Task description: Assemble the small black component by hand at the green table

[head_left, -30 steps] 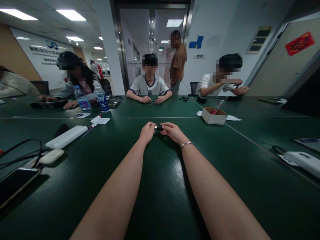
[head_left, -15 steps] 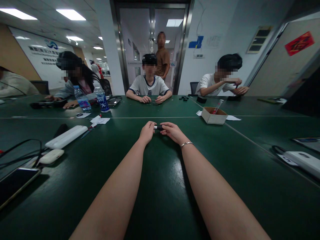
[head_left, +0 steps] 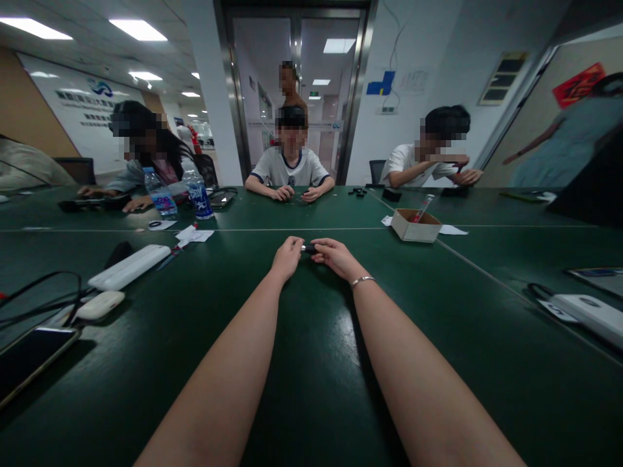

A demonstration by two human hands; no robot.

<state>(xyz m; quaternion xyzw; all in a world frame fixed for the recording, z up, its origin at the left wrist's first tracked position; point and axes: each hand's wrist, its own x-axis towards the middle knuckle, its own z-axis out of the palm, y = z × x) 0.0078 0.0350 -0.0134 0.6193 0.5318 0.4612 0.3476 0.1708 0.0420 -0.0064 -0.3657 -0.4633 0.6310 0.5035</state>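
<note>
Between my hands, just above the green table (head_left: 311,363), is a small black and silver cylinder (head_left: 308,249); I cannot make out its exact kind. My left hand (head_left: 288,258) is closed, its thumb and fingertips pinching the silver end. The black end is gripped by my right hand (head_left: 335,258), whose thumb and bent fingers meet on it. A bracelet (head_left: 363,280) circles my right wrist. The fingers cover part of the cylinder at both ends.
At left lie a white power bank (head_left: 130,266), a smaller white device (head_left: 100,305), cables and a phone (head_left: 34,357). Two water bottles (head_left: 197,192) stand beyond. A small open box (head_left: 416,228) is ahead right; another white device (head_left: 591,311) lies far right. Several people sit opposite.
My hands and the cylinder stay nearly still. Behind the table, the standing person beyond the door has shifted left, and another person has come into view at the right edge.
</note>
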